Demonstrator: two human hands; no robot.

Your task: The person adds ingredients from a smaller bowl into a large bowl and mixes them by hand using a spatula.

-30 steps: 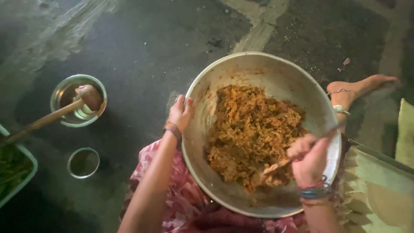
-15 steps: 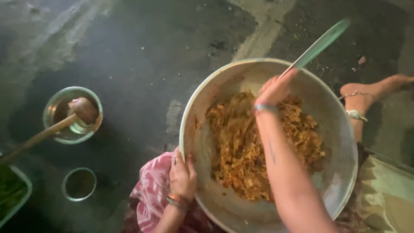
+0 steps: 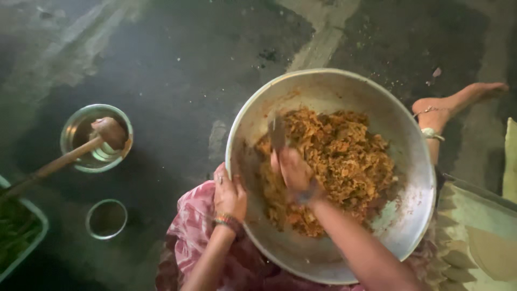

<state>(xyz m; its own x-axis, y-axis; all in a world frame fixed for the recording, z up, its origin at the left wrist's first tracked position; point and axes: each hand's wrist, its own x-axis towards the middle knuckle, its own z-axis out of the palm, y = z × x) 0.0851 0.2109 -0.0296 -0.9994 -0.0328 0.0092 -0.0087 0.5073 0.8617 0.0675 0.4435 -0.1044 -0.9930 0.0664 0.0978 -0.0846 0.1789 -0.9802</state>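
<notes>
A large round metal bowl (image 3: 409,161) rests on my lap, filled with an orange-brown shredded food mix (image 3: 344,161). My right hand (image 3: 293,172) is inside the bowl at its left side, closed around a metal spoon (image 3: 277,133) whose blade stands in the mix. My left hand (image 3: 230,195), with bangles at the wrist, grips the bowl's near left rim. My bare foot (image 3: 458,102) with an anklet lies beyond the bowl at the right.
On the dark floor at the left stands a small steel bowl (image 3: 86,141) with a wooden pestle (image 3: 64,159) leaning in it. A smaller round cup (image 3: 106,219) sits below it. A tray of green vegetables (image 3: 19,234) is at the left edge. Patterned cloth (image 3: 474,237) lies at the right.
My right hand swung the spoon from the bowl's right side, up over the far rim, then down into the mix at the left. My left hand slid down along the rim.
</notes>
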